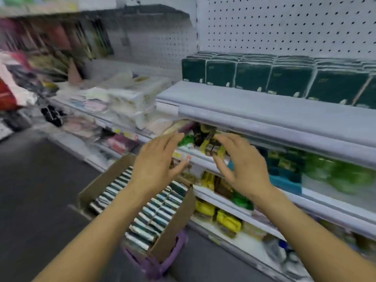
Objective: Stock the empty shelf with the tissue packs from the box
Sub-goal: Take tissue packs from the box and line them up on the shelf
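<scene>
Dark green tissue packs [289,78] stand upright on the shelf [254,106]; more fill the box [175,224].

Store aisle as I see it, with the neighbouring stock blurred by motion.

On my left I make out a shelf of pale, plastic-wrapped bundles [130,94], with pink and white flat goods [91,104] just beside them, and red and dark hanging items [12,92] at the far left edge. Lower shelves on the right carry yellow packets [227,220], green wrapped goods [345,174] and a teal pack [284,169]. A white pegboard back panel [284,27] rises above, a dark floor [36,180] runs below, and a purple basket [154,263] sits on that floor.
</scene>
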{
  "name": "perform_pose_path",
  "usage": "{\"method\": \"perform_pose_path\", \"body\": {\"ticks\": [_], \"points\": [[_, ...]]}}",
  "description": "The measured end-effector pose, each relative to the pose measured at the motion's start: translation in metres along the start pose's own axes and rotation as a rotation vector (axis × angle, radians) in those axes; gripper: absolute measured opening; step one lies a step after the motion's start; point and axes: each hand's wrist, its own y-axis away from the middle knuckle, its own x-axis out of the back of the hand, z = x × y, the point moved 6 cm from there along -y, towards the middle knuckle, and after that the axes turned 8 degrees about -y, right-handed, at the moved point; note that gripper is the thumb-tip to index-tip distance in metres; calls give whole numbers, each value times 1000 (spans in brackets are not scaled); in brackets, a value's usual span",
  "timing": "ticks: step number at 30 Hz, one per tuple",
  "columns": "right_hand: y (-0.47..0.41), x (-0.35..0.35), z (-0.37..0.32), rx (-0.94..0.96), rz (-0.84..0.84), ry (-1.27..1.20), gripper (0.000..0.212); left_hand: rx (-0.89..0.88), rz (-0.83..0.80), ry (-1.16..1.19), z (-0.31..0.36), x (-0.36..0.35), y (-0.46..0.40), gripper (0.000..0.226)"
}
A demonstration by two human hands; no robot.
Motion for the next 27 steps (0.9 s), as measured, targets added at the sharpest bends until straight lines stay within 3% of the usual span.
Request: {"method": "perform_pose_path", "body": {"ticks": [4,8,18,22,27], "points": [[-2,-77,-37,-47,-107,-82,43,117,-193,-1,-80,-32,50,66],[5,-151,-48,-113,-320,-114,42,220,-413,38,-132,-84,94,67],[42,-320,-37,-178,-893,-155,48,509,-841,328,-189,-231,182,68],[68,-379,-49,-146,-1087,-205,50,513,-1071,125,-199,-283,225,66],[103,-443,-60,-122,-1313,-110,63,467,-1232,-110,-198,-314,260,67]]}}
